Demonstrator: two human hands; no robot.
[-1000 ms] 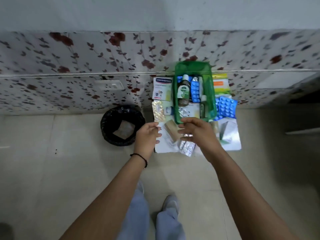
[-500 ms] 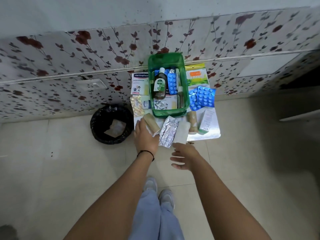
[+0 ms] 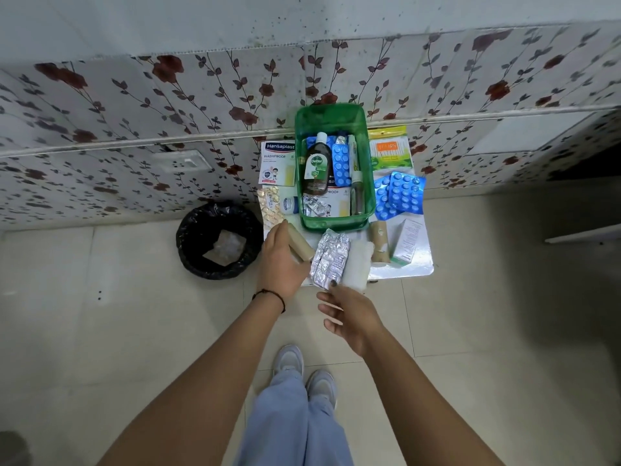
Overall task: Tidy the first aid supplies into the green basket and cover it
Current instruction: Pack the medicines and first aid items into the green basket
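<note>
The left hand [image 3: 281, 264] grips a tan roll [image 3: 300, 244] whose long axis points to eleven o'clock; the green basket [image 3: 336, 227] lies at one o'clock. The right hand [image 3: 349, 317] hangs open, empty.

Dim, even indoor light, dark shadow at right edge, wide-angle bending of wall lines, slight overall softness
</note>
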